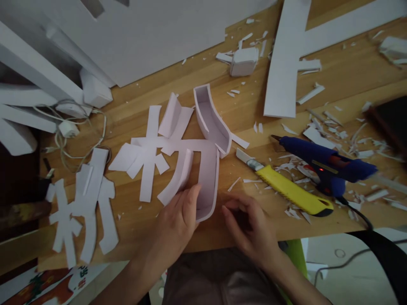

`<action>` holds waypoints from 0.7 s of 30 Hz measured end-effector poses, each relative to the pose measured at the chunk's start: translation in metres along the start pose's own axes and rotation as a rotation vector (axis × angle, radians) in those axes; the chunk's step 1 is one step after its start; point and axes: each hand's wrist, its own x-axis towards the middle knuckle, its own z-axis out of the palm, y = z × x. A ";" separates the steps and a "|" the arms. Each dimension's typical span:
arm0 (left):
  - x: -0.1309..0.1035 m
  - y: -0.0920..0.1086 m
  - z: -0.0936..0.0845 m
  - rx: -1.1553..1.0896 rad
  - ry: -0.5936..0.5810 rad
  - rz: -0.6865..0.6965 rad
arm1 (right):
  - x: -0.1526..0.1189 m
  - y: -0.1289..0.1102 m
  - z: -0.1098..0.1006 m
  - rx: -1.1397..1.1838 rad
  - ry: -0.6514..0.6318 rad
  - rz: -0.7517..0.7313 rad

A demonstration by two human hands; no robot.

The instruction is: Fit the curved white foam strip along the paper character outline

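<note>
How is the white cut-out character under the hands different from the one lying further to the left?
The character under the hands has raised side strips standing along some edges; the left character lies flat. The left hand touches the first; nothing touches the second. Both are white cut-outs on the wooden table.

Bare wooden table (133, 203) lies open at lower centre-left, between the flat cut-out (81, 205) at lower left and the pale foam character (178, 156) at centre. To the right, the yellow utility knife (286, 188) and blue glue gun (324, 163) bar the way, with scraps strewn about them. A clear strip of wood runs across upper centre, below the large white board (152, 38).
</note>
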 end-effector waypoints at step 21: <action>0.000 -0.005 -0.004 -0.132 -0.174 -0.023 | -0.011 -0.004 0.017 0.071 0.095 -0.091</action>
